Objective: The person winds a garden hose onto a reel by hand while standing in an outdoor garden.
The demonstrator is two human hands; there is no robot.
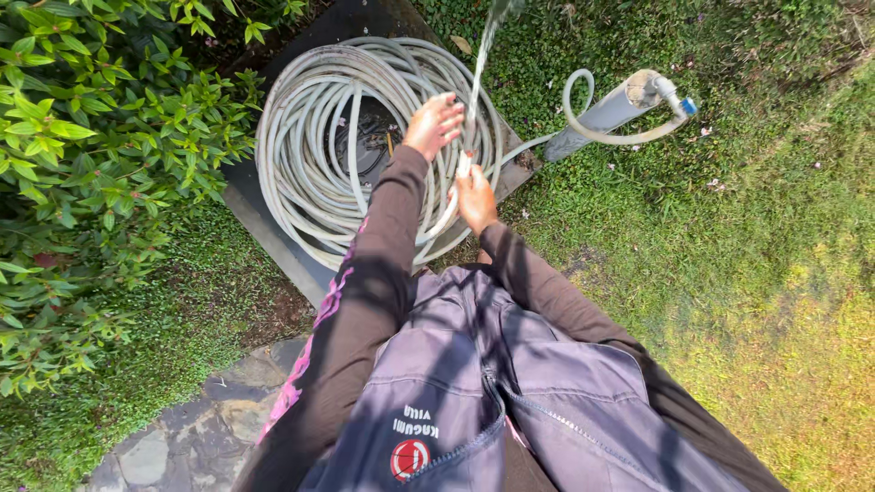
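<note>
Grey zipped jacket (510,392) is filling the bottom edge, cut off by the frame. Outdoors: grass (775,273), a stone paving patch (182,437) at the lower left, a bush (82,164) along the left edge. Right hand (475,196) is wrapping closed around the hose end (463,167), water (481,64) spraying up. Left hand (434,124) is spreading its fingers beside the stream, above the coiled hose (310,155) lying on a dark slab (273,237). Standpipe tap (629,100) is standing on the grass beyond; the spray's top is running out of frame.
</note>
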